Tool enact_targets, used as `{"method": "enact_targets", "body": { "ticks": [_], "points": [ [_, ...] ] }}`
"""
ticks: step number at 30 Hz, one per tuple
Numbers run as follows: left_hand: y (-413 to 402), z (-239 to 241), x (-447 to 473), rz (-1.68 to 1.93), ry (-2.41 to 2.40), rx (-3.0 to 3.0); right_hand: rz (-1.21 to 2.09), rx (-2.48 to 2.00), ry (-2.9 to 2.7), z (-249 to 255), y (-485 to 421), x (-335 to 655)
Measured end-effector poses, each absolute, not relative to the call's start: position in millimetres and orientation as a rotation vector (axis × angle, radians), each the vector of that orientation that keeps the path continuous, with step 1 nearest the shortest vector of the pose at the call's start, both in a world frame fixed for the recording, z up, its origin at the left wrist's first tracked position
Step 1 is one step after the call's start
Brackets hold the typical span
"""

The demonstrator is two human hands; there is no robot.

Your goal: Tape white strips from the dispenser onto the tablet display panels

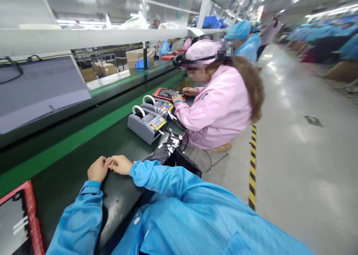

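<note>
My left hand [97, 168] rests on the dark green work surface [75, 161] with its fingers curled. My right hand [120, 164] comes in from the right, and its bent fingertips meet those of the left. Anything between the fingers is too small or hidden to make out. To the left lies a flat panel in a red frame [34, 214], with white strips on it, apart from both hands. Beyond my hands stand two grey tape dispensers [145, 127] with white rolls on top and coloured buttons on their fronts.
A black bag [160, 155] with white tape scraps hangs at the bench edge beside my right sleeve. A co-worker in pink [220, 98] sits further along, bent over a red-framed panel [167, 93]. A white rail [92, 39] crosses above the bench; a grey sheet [41, 92] leans behind.
</note>
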State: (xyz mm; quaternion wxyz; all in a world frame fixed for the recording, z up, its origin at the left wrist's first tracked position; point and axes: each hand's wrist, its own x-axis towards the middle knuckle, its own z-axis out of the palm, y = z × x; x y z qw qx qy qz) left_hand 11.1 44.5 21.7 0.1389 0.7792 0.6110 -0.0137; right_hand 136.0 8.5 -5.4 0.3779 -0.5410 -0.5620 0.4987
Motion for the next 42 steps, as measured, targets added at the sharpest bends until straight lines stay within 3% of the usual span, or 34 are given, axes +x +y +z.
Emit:
{"method": "enact_targets", "body": {
  "ticks": [6, 31, 42],
  "points": [
    [37.6, 25.8, 17.9, 0.048, 1.8, 2.233, 1.286, -1.325, -1.421, -23.5, 15.3, 139.8],
    [46.1, 28.4, 13.0, -0.034, 1.785, 2.124, 1.265, -1.399, -1.523, -1.5, 9.2, 141.8],
    [53.0, 21.0, 12.2, 0.14, 1.821, 2.068, 1.289, -1.404, -1.526, -0.4, 11.5, 144.0]
  ]
}}
